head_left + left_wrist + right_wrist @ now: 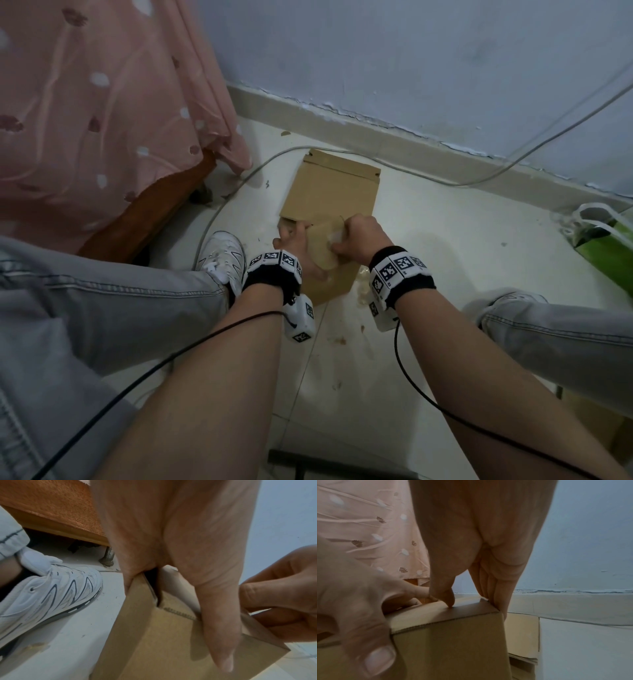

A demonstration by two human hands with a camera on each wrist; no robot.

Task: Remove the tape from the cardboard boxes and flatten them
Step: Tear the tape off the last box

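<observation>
**Asker:** Holding what, exactly, and where is it?

**Describer:** A small cardboard box, held just above a flattened box that lies on the floor between the person's feet. The left hand grips its left side, thumb along the front face and fingers curled behind a flap. The right hand pinches the top right edge, thumb tip pressed on the upper panel and fingers wrapped over the far corner. Both grips are clamped on this box.

**Asker:** Which step is under way?

**Describer:** By my reading, the collapsing step. No tape shows on the faces in view, and one seam gapes open in the left wrist view. A clear crumpled scrap lies just right of the flat box; it may be peeled tape, but I cannot tell for certain.

**Asker:** What does the next move need?

**Describer:** Probably pushing opposite corners together so the walls fold along their creases, then pressing the box flat onto the one below. If any tape remains on a hidden face, it would need peeling first.

**Asker:** And around them?

**Describer:** A pale tiled floor with small stains and scraps. A white cable curves past the flat box. A white sneaker sits just left of the hands. Behind it, a bed draped in pink patterned cloth. A bluish wall with a chipped skirting runs behind, and a green bag lies at far right.
</observation>
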